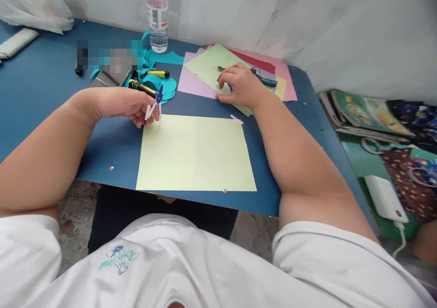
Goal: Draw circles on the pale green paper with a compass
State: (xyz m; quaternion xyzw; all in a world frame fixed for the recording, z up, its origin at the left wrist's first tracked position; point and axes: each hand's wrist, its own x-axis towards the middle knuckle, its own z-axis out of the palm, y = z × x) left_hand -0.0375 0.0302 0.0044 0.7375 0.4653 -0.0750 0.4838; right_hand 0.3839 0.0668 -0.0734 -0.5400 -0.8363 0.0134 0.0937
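Overall, a grey-white wall (221, 12) rises beyond both hands, and under them spreads a blue table (41, 103). Well to the right of the right hand, past the table edge, lies a pile of books (372, 112). Nearer the body than either grip is a pale yellow-green sheet (196, 155), flat on the table, its far left corner just beneath the left fingers. A stack of coloured paper (201, 78) lies fanned out under the right hand (239, 85), whose fingers are bent; a bit of something dark blue shows beneath the palm, and I cannot tell whether it is gripped. Far beyond the left hand, off to its left, sits a plastic bag (34, 3); a water bottle (159, 21) stands beyond that hand, near the wall. Just past the left hand, turquoise paper pieces (168, 89), a grey case (111, 78) and two black-and-yellow cutters (159, 74) crowd the space. The left hand (131, 105) pinches a compass (159, 97) between thumb and fingers, its legs a little apart and pointing down over the sheet's corner; whether the tip touches is unclear. Below the right hand, a small paper strip (236, 118) overlaps the sheet's far edge.
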